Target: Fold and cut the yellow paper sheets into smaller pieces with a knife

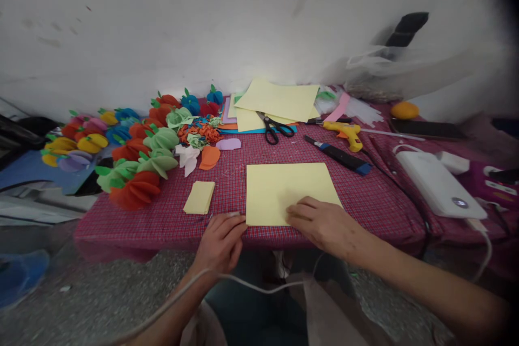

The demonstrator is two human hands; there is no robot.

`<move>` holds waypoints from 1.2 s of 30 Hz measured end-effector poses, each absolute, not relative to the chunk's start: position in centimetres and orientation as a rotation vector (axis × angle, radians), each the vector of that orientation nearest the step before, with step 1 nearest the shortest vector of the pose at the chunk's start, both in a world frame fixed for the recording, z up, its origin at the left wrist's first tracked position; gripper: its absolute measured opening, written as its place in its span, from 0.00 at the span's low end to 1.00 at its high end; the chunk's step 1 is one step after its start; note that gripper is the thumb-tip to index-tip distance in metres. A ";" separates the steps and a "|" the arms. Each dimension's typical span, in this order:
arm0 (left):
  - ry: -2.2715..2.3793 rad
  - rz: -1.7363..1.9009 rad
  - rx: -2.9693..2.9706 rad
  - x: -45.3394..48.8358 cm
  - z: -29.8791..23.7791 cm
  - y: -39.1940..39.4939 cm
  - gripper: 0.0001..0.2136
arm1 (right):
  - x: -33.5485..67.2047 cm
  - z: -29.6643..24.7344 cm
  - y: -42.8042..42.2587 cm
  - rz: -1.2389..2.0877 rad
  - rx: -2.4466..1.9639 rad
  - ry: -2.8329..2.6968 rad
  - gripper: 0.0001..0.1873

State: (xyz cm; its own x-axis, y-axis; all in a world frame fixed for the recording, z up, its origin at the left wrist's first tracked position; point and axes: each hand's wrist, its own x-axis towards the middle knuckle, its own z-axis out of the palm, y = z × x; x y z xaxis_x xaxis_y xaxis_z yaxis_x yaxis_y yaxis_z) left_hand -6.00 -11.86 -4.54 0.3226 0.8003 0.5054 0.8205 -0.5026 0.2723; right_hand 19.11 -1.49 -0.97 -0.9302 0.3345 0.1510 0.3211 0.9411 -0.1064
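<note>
A folded-looking sheet of pale yellow paper (279,184) lies flat near the table's front edge, perhaps more than one layer thick. My left hand (221,240) is closed at its near left corner, fingertips on the paper's edge and thumb lower down. Across the right half of the sheet rests my right hand (324,227), palm down, with slightly bent fingers lying on the surface. A small stack of yellow paper pieces (199,198) is left of the sheet. Beyond it are black-handled scissors (272,128) and a blue-black utility knife (340,157).
Colourful paper pumpkins (135,189) crowd the left side. Yellow sheets (279,98) and paper scraps (198,132) lie at the back. A yellow glue gun (346,132), its cord, an orange fruit (404,110) and a white power bank (438,181) are on the right. A white cable (259,287) crosses my lap.
</note>
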 end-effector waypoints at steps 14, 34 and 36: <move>-1.560 -1.049 -2.412 -5.6 -4.1 -11.7 0.14 | 18.6 0.0 -1.8 -0.023 -0.458 -3.037 0.08; -1.800 -0.092 -2.751 1.2 -0.7 -5.2 0.06 | 20.3 -1.7 -6.8 0.144 -0.757 -2.847 0.22; -1.781 -0.067 -2.750 1.3 -0.8 -5.2 0.06 | 20.7 -1.9 -7.9 0.252 -0.776 -2.831 0.29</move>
State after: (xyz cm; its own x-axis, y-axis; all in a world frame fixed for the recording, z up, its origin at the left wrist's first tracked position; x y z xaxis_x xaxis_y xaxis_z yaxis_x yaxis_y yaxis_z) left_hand 1.28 -5.17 -0.77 0.4110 0.9108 -0.0395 0.9053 -0.4026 0.1357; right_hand 20.72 -7.89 -1.91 -0.8435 0.5180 0.1419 0.4849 0.8481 -0.2137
